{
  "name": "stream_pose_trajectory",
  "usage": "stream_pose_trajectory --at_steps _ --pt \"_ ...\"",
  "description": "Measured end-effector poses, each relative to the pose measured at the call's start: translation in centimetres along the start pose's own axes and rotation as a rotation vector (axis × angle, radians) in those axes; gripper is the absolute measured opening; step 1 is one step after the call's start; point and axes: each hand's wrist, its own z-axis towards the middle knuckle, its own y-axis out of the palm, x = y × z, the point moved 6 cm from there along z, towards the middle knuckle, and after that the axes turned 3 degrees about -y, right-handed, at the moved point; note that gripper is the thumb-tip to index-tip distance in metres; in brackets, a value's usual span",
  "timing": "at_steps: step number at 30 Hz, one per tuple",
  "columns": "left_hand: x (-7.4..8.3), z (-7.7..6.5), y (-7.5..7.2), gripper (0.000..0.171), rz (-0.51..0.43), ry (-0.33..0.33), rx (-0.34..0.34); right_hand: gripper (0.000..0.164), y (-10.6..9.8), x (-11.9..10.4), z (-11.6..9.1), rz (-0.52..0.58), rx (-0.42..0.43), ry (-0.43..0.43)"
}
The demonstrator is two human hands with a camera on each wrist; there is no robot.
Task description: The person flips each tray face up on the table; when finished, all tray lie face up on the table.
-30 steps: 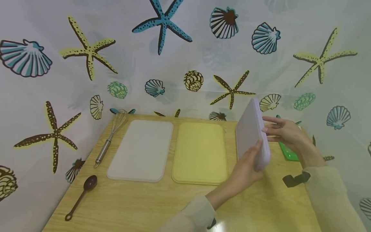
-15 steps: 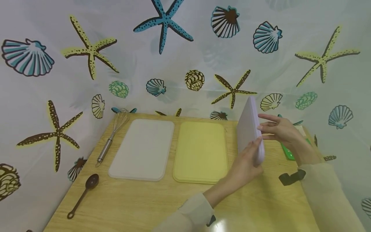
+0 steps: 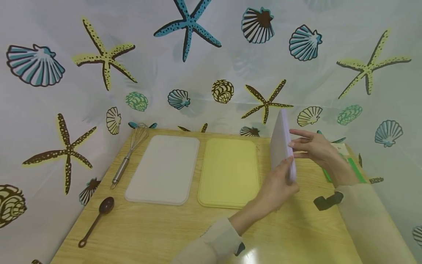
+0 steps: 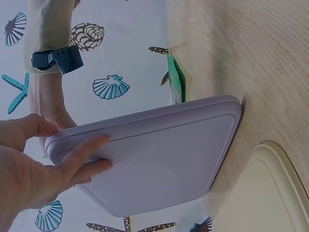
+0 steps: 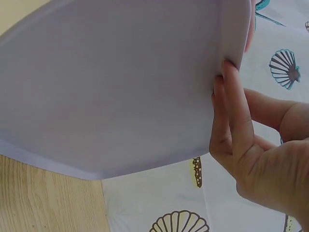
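Lavender board [image 3: 278,146] stands steeply upright between the fingers of a person's two hands. The left hand [image 3: 277,185] pinches it close by its near edge, thumb at the edge and fingers laid on the face turned toward the yellow board [image 3: 229,172]. The right hand [image 3: 316,148] has its fingers fairly straight and slightly spread, tips touching the opposite face. Whether the lower end meets the wooden table [image 3: 165,234] is hard to tell.

Left of the left fingers, the yellow board lies flat; farther left of them come a white board [image 3: 163,168] and a metal whisk [image 3: 122,168]. Well left of those fingers, nearer the person, rests a dark brown spoon [image 3: 106,205]. Right of the right fingers, a green-and-white item [image 3: 357,170] is partly covered by the wrist. Beyond all the fingers hangs a pale cloth [image 3: 197,69] printed with starfish and shells.
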Motion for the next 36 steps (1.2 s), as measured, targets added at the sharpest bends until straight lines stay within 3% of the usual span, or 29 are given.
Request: stream_pose_trajectory --at_steps 5,14,24,28,33,36 --pt "-0.1 -0.1 -0.3 0.067 -0.018 -0.044 0.008 0.07 0.4 0.0 0.2 0.008 -0.002 0.002" --pt "-0.1 -0.5 -0.8 0.057 -0.078 -0.019 0.058 0.068 1.4 -0.1 0.6 0.027 0.016 0.006" --pt "-0.6 -0.9 -1.1 0.055 -0.14 -0.076 0.077 0.064 1.9 0.1 1.0 0.002 -0.007 0.001" --pt "-0.5 -1.3 -1.2 0.053 -0.164 -0.095 0.083 0.066 1.1 1.8 1.3 -0.081 0.017 0.015" --pt "-0.5 -1.7 -1.3 0.053 -0.208 -0.099 0.063 0.072 -0.3 6.3 1.2 -0.192 0.101 0.047" --pt "-0.6 -1.8 -1.5 0.053 -0.239 -0.096 0.06 0.073 -0.1 9.1 0.8 -0.281 0.112 0.088"
